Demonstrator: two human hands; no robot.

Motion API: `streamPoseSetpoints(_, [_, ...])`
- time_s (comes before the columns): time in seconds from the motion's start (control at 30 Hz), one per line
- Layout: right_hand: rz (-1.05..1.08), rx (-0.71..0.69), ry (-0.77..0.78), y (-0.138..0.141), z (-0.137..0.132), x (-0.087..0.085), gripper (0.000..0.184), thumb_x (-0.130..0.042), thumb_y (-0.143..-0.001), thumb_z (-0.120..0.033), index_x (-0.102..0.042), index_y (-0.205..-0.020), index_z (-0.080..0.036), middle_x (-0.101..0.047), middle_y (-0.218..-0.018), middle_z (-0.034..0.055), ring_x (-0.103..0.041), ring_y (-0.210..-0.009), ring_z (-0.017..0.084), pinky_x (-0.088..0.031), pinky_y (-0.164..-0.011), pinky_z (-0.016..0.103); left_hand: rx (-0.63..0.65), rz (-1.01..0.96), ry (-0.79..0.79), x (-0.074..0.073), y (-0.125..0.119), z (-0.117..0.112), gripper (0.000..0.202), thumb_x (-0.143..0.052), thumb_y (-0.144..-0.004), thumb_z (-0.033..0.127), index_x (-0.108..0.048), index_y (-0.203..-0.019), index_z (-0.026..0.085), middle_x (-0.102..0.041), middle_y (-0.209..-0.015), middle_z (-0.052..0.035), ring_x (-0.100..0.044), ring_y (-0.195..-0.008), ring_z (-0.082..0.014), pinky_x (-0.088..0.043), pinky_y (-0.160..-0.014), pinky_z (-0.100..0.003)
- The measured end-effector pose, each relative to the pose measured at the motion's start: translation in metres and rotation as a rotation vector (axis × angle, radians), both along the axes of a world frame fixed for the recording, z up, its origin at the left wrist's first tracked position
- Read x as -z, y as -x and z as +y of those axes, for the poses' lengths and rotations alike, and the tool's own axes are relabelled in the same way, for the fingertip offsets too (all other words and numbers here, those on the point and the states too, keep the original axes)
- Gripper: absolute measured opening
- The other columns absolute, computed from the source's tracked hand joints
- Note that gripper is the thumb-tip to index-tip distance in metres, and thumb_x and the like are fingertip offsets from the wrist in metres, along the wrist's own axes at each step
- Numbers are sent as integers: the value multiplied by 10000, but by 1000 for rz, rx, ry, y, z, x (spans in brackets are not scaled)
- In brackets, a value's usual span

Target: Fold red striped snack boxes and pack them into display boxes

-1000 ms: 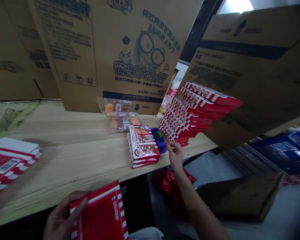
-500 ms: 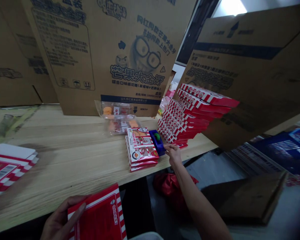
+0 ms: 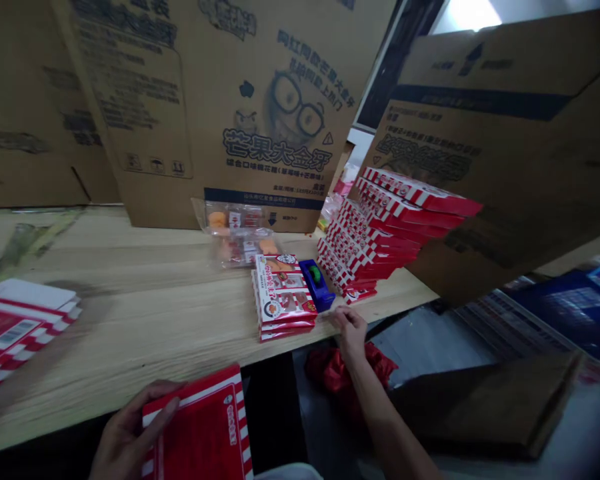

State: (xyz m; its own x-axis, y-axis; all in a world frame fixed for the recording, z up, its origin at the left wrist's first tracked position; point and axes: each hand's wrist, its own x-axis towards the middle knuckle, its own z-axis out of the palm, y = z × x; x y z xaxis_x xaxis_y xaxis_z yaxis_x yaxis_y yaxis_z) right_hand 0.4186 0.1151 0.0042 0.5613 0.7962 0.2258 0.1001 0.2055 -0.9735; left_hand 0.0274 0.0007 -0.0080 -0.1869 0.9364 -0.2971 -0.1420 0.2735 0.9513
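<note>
My left hand grips a flat red box with white stripes at the bottom edge, below the front of the wooden table. My right hand is stretched out to the table's front edge, fingers pinched together, just in front of a blue tape dispenser. What the fingers pinch is too small to make out. Left of the dispenser lies a short stack of red-and-white printed boxes.
A slanting pile of red striped boxes leans on a tilted carton. Clear snack packets lie before a big printed carton. More flat boxes sit at the left. A red bag and flat cardboard lie below.
My right hand has drawn back from the blue dispenser toward the table's front edge. The left hand keeps hold of the red box.
</note>
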Motion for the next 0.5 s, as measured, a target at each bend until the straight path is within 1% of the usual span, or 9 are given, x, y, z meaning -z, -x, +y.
streamPoseSetpoints(0.07, [2, -92, -3, 14, -11, -23, 304, -735, -661, -447, -620, -633, -167, -593, -815, 31, -543, -746, 157, -517, -734, 346, -4, 15, -69, -11, -8, -1, 290, -809, -641, 411, -676, -784, 197, -672, -925, -19, -620, -883, -209, -524, -714, -230])
streamPoseSetpoints(0.1, [-31, -199, -1, 24, -14, -38, 289, -726, -698, -435, -618, -639, -173, -599, -847, 34, -552, -778, 161, -511, -750, 338, 8, 5, -103, -16, -13, 0, 267, -802, -657, 395, -670, -758, 186, -664, -886, -20, -612, -840, -191, -508, -709, -229])
streamPoseSetpoints(0.13, [-102, -361, 7, 38, -16, -54, 275, -718, -734, -414, -618, -636, -176, -606, -873, 39, -561, -814, 167, -498, -766, 327, 25, -21, -136, -21, -16, 1, 247, -788, -678, 382, -663, -745, 180, -655, -860, -19, -605, -812, -178, -495, -707, -231])
streamPoseSetpoints(0.17, [-202, -565, 16, 54, -15, -70, 261, -702, -774, -389, -624, -642, -178, -613, -876, 44, -569, -841, 170, -482, -786, 319, 48, -53, -162, -24, -20, 2, 231, -772, -700, 371, -654, -736, 176, -646, -840, -17, -595, -792, -167, -483, -704, -232])
streamPoseSetpoints(0.27, [-515, -1233, 42, 112, -2, -109, 250, -667, -838, -360, -642, -684, -165, -618, -824, 46, -577, -818, 159, -450, -768, 287, 122, -132, -196, -30, -26, 5, 205, -749, -735, 332, -627, -725, 167, -608, -780, -2, -554, -727, -132, -441, -671, -221])
streamPoseSetpoints(0.33, [-685, -1566, 47, 150, 7, -120, 261, -660, -849, -365, -639, -705, -149, -601, -791, 31, -561, -755, 138, -433, -718, 262, 148, -163, -213, -31, -27, 4, 206, -738, -750, 320, -610, -719, 160, -588, -764, 4, -530, -702, -118, -420, -658, -217])
streamPoseSetpoints(0.37, [-764, -1682, 52, 167, 11, -121, 261, -662, -848, -365, -639, -713, -142, -590, -781, 21, -549, -727, 127, -423, -695, 250, 156, -172, -223, -32, -27, 3, 209, -733, -756, 319, -605, -719, 158, -586, -765, 2, -527, -701, -117, -415, -658, -219])
streamPoseSetpoints(0.43, [-930, -1822, 74, 193, 14, -118, 233, -683, -835, -337, -642, -723, -136, -570, -773, 3, -524, -680, 106, -399, -659, 229, 157, -170, -249, -35, -27, 0, 210, -721, -766, 325, -601, -727, 156, -593, -769, -3, -527, -707, -123, -413, -662, -228])
streamPoseSetpoints(0.5, [-1118, -1852, 91, 209, 13, -114, 185, -705, -814, -282, -642, -720, -135, -564, -767, -5, -511, -665, 97, -374, -642, 219, 146, -152, -268, -37, -25, -3, 208, -713, -770, 332, -605, -741, 157, -595, -764, -6, -527, -714, -130, -412, -667, -236])
